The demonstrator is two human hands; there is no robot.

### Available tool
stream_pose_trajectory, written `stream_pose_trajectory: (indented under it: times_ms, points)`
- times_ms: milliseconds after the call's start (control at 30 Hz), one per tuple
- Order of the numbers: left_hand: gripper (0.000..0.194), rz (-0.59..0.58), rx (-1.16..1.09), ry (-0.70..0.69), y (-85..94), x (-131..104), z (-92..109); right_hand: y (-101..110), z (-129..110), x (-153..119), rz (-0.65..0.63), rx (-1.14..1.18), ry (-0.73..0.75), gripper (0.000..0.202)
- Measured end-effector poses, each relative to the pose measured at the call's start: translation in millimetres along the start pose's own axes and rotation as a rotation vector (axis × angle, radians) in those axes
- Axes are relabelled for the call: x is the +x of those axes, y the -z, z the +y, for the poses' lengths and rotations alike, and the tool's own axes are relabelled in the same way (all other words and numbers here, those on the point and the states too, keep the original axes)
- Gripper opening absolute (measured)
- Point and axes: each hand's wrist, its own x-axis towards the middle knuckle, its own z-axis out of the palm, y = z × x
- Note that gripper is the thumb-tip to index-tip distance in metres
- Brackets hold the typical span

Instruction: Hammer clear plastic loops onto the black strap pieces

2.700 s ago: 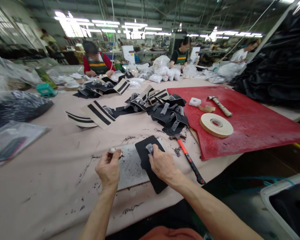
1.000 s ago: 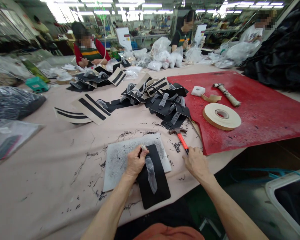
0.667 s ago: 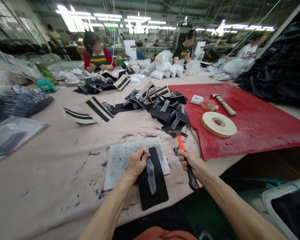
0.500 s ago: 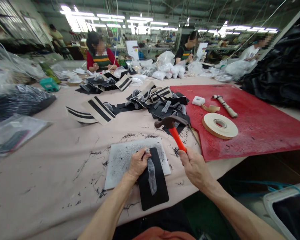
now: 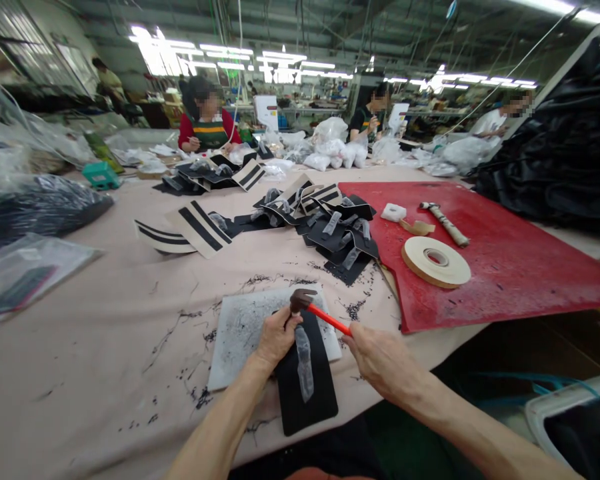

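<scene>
My left hand [image 5: 276,337] is closed around a short upright metal punch, mostly hidden by the fingers and the hammer. Under it lies a black panel [image 5: 323,393] with a strip of clear plastic wrap [image 5: 304,373] along its middle. The panel rests partly on a worn white board [image 5: 237,333] and hangs over toward the table's near edge. My right hand [image 5: 380,357] grips the orange handle of a claw hammer [image 5: 327,319]. The hammer's dark head is at the punch's top, just above my left fingers.
Black panels [image 5: 337,230] and striped cream pieces [image 5: 200,229] lie beyond the board. Black scraps dot the table cloth [image 5: 170,287]. On a red mat [image 5: 510,273] are a tape roll [image 5: 447,267] and a wrapped-handle hammer [image 5: 447,225]. Co-workers sit across the table.
My right hand has swung the hammer down and left, from raised beside the board onto the top of the punch. My left hand keeps its hold. The view has tilted slightly.
</scene>
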Motion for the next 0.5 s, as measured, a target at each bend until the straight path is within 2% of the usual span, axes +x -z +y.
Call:
stream_pose_trajectory:
  times_ms: [33, 67, 167, 200, 233, 267, 367, 400, 500]
  points:
    - [0.015, -0.001, -0.002, -0.003, -0.6, -0.1, -1.1, 4.4, 0.2, 1.1, 0.026, 0.002, 0.030, 0.027]
    - [0.015, 0.003, -0.011, -0.006, -1.4, -0.3, -2.5, 10.0, -0.3, 2.8, 0.111, 0.037, 0.060, 0.028]
    - [0.018, 0.028, -0.037, -0.010, -3.5, -0.8, -5.7, 21.7, -4.4, 7.8, 0.521, 0.240, 0.030, 0.033]
    - [0.018, 0.032, -0.039, -0.008, -3.7, -0.8, -6.0, 20.6, -5.5, 7.7, 0.591, 0.282, 0.012, 0.033]
    - [0.018, 0.025, -0.036, -0.004, -3.5, -0.7, -5.8, 16.7, -5.8, 6.3, 0.585, 0.285, 0.006, 0.033]
    - [0.017, 0.015, -0.028, 0.001, -3.0, -0.5, -5.1, 10.9, -5.1, 3.7, 0.509, 0.249, 0.019, 0.032]
    - [0.015, -0.020, 0.004, 0.018, -0.9, -0.1, -2.3, -8.9, 3.4, -6.1, 0.079, 0.064, 0.070, 0.027]
    - [0.015, -0.025, 0.003, 0.018, -0.3, 0.0, -1.6, -14.0, 8.1, -8.0, -0.017, 0.026, 0.043, 0.024]
    - [0.014, -0.015, -0.051, 0.011, 0.2, -0.6, -0.7, -26.8, 27.2, -5.3, -0.101, 0.043, -0.118, 0.024]
